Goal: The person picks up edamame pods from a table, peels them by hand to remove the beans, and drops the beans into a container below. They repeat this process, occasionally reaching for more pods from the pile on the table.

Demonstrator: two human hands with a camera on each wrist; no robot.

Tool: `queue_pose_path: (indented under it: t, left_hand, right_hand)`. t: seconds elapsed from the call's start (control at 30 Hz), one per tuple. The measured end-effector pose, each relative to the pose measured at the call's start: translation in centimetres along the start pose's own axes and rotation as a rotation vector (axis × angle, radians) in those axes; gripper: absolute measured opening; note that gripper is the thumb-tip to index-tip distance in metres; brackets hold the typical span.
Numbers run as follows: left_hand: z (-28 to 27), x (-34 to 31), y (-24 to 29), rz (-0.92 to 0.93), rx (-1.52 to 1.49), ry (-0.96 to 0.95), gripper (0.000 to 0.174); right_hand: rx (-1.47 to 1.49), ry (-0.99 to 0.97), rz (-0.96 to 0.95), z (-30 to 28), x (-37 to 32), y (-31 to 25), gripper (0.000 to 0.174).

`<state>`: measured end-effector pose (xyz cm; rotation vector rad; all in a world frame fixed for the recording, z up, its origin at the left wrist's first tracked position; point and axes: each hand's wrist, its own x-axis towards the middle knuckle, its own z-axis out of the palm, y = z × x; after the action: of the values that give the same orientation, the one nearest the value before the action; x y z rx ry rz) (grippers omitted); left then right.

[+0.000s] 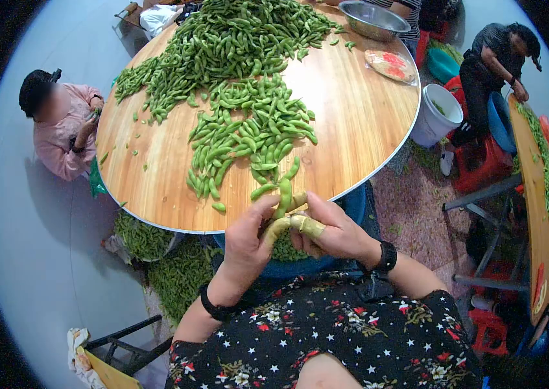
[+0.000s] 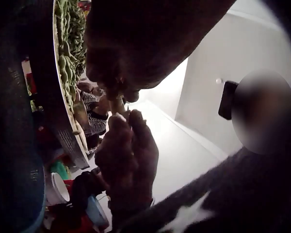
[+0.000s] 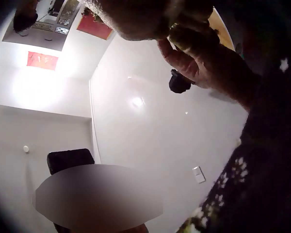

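A plump, green, curved bean pod point(image 1: 285, 194) is standing roughly upright between the two hands, just in from the near edge of a round, light-brown wooden table point(image 1: 358, 110). The left hand point(image 1: 248, 236) is pinching the pod near its lower end, its fingers bending inward and its thumb lying below. The right hand point(image 1: 339, 230) is curling its fingers in from the other side, its thumb tip meeting the left thumb — whether it is gripping the pod as well, I cannot tell. Both wrist views are too dark to show the pod clearly.

Just beyond the hands, loose green pods point(image 1: 248, 133) are lying scattered on the wood, leading back to a tall green heap point(image 1: 235, 42). A wide, shiny metal basin point(image 1: 375, 21) is sitting at the far right edge, with a flat, clear-wrapped packet marked in red point(image 1: 391, 66) near it. Below the near edge — under the hands — a round blue tub point(image 1: 354, 206) is holding more green matter. A white plastic bucket point(image 1: 429, 126) is standing to the table's right.
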<state>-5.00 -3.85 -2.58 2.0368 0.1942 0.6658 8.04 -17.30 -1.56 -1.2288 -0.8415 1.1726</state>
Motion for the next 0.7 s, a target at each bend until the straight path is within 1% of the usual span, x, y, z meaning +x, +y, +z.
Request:
queue_pose_path:
  t: [0.03,0.13,0.17,0.2,0.23,0.3,0.33,0.4,0.47,0.53,0.6,0.63,0.7]
  left_hand:
    - [0.1,0.0,0.1,0.000,0.000,0.000,0.033]
    - [0.3,0.1,0.3,0.013,0.000,0.008,0.033]
    - [0.3,0.1,0.3,-0.066,-0.073,0.009,0.034]
    - [0.2,0.2,0.3,-0.145,-0.146,0.010,0.034]
    - [0.1,0.3,0.5,-0.145,-0.146,0.011,0.034]
    - [-0.1,0.4,1.0,-0.207,-0.093,-0.009,0.039]
    - [-0.1,0.5,1.1,-0.207,-0.094,-0.010,0.039]
    - [-0.2,0.7,1.2,-0.096,-0.031,-0.027,0.044]
    - [-0.3,0.8,1.2,-0.098,-0.038,-0.030,0.044]
    - [-0.5,0.9,1.0,-0.100,-0.045,-0.031,0.044]
    - [-0.9,1.1,0.6,0.003,-0.026,-0.071,0.043]
    - [-1.0,1.1,0.9,0.002,-0.025,-0.069,0.043]
    - [-1.4,1.2,1.8,-0.139,-0.143,-0.111,0.043]
  right_hand:
    - [-0.042,0.039,-0.023,0.0,0.1,0.3,0.026]
    - [-0.007,0.067,-0.005,-0.1,0.3,0.2,0.024]
    - [-0.007,0.066,-0.004,-0.1,0.3,0.1,0.024]
    - [0.067,0.042,0.009,0.0,0.3,-0.1,0.023]
    - [0.140,0.017,0.021,0.1,0.2,-0.4,0.023]
    - [0.149,0.021,0.016,0.2,0.2,-0.8,0.023]
    - [0.158,0.026,0.010,0.2,0.2,-0.9,0.024]
    - [0.169,0.025,0.009,0.1,0.3,-0.4,0.025]
    - [0.180,0.025,0.008,0.1,0.4,-0.2,0.026]
    - [0.127,0.018,-0.014,0.2,0.4,-0.6,0.028]
    - [0.128,0.001,-0.002,0.3,0.1,-1.5,0.028]
    - [0.128,-0.015,0.008,0.3,0.0,-1.8,0.029]
    - [0.148,-0.034,0.001,0.4,-0.1,-2.0,0.030]
